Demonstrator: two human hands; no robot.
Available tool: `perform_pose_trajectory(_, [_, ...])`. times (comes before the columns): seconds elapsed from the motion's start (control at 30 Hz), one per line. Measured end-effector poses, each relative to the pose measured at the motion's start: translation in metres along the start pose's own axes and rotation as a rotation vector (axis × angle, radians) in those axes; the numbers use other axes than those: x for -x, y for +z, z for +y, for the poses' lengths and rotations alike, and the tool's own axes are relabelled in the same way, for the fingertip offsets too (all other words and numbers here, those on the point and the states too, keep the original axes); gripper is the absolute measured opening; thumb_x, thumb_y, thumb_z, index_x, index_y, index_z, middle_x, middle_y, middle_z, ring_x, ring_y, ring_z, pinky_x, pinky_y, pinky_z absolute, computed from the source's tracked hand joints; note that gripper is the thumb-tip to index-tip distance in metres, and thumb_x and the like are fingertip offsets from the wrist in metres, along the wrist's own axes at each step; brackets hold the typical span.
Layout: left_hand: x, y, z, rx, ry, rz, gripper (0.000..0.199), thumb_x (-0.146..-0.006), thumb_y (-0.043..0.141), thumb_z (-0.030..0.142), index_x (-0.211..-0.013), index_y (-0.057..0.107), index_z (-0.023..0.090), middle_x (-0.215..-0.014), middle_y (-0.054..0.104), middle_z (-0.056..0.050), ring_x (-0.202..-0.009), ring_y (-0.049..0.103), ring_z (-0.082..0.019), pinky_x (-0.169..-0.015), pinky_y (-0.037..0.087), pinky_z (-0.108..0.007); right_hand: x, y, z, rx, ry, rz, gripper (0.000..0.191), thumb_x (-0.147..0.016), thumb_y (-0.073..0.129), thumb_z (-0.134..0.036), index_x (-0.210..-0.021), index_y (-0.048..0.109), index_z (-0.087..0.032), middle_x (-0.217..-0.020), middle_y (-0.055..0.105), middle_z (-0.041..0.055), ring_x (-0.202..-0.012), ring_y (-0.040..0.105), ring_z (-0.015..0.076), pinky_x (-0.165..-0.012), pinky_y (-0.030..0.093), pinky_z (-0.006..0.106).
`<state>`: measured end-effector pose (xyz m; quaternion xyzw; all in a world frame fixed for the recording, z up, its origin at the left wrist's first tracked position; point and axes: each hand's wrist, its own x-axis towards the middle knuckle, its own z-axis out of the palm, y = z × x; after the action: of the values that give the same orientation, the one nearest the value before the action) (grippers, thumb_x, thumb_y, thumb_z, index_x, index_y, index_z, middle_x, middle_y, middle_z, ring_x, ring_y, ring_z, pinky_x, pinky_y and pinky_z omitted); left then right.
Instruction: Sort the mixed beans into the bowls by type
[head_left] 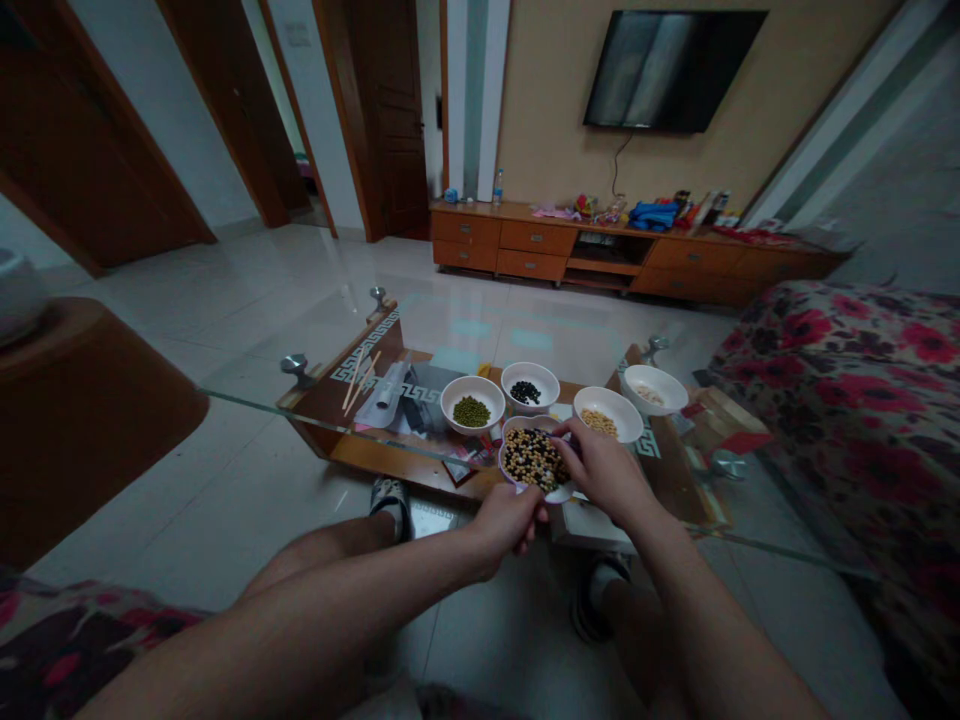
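Observation:
My left hand (512, 515) grips the near rim of a bowl of mixed beans (534, 458), black and yellow together, at the table's front edge. Over that bowl's right side is my right hand (592, 458), its fingers pinched; what they hold, if anything, is too small to name. Behind stand a white bowl of green beans (472, 405) and a white bowl of black beans (529, 387). To the right are a white bowl of yellow beans (608, 414) and a white bowl with a few pale pieces (655, 390).
The glass table (262, 398) has sharp edges and metal fittings. Chopsticks (361, 380) lie at its left. A box (724, 420) shows at the right, beside a flowered sofa (862, 400). Beyond is a low wooden cabinet (532, 240) under a television (671, 70).

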<state>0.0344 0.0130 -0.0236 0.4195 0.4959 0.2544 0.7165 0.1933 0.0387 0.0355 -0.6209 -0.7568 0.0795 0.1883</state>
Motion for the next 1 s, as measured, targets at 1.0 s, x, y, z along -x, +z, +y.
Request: perform_pose_trajectory(1.0, [0.0020,0.0002,0.0012,0.001,-0.005,-0.007,0.021,-0.080,0.044,0.032,-0.067,0.052,0.017,-0.054,0.047,0.003,-0.036,0.035,-0.006,-0.033,0.024,-0.019,0.0019,0.0015,0.0047,0.102,0.126,-0.099,0.021,-0.082,0.052,-0.039,-0.083,0.063,-0.022,-0.073,0.067,0.0031,-0.064,0.059,0.0157,-0.054,0.029,0.024])
